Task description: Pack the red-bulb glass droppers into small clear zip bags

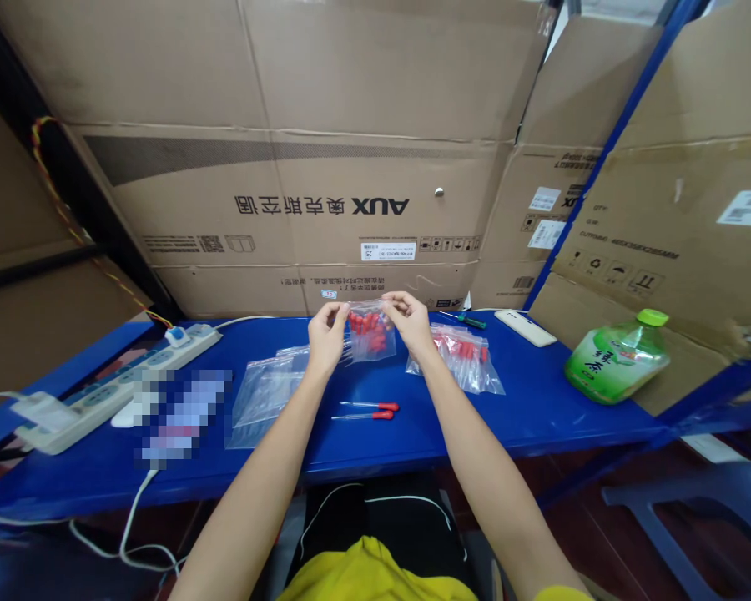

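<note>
Both hands hold up a small clear zip bag [370, 331] filled with red-capped droppers above the blue table [526, 409]. My left hand [326, 335] pinches the bag's top left corner. My right hand [410, 321] pinches its top right corner. Two loose droppers with red bulbs [368, 410] lie on the table below the bag. A filled bag of red-capped droppers [466, 357] lies to the right of my right hand. Several empty clear bags [264, 392] lie left of my left hand.
A white power strip [118, 380] with cables sits at the left, beside a blurred object [178, 413]. A green bottle [619, 357] lies at the right, a white phone [526, 327] and a green-handled screwdriver [469, 320] behind. Cardboard boxes [325, 209] wall the back.
</note>
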`<state>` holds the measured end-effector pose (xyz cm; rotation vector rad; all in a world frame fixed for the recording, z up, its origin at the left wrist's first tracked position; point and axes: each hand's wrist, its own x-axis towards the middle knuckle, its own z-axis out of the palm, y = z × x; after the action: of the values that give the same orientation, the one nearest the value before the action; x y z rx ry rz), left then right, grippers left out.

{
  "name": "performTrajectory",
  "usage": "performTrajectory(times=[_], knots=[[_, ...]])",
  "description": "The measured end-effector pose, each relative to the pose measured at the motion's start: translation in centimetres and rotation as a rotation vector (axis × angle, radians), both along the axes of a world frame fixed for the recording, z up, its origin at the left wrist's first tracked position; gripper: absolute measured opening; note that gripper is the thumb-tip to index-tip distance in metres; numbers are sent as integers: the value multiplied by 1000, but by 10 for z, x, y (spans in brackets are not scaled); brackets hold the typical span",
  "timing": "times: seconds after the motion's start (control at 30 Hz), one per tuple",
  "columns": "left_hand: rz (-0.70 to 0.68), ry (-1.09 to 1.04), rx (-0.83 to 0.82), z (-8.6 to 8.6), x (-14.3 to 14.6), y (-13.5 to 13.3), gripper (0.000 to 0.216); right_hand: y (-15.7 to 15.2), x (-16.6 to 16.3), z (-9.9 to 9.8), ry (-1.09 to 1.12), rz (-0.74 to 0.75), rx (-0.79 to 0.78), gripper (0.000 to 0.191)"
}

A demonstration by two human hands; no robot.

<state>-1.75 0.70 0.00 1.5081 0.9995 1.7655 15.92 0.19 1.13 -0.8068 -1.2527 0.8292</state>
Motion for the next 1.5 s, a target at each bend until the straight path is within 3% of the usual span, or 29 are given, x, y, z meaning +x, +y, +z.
performTrajectory(times=[0.2,0.53,0.73,1.1,1.5], knots=[[-12,183,125,5,1,-10,18,-9,-4,1,-214,114,56,32],[-149,150,63,6,5,-13,19,-7,-4,-2,-188,95,46,34],[-105,161,98,10,4,-17,12,-10,-5,-1,-195,140,23,36],[-83,293,185,5,5,-18,17,-12,-3,0,-247,112,52,34],[-66,289,146,2,4,-12,23,-9,0,-4,-291,39,77,34]])
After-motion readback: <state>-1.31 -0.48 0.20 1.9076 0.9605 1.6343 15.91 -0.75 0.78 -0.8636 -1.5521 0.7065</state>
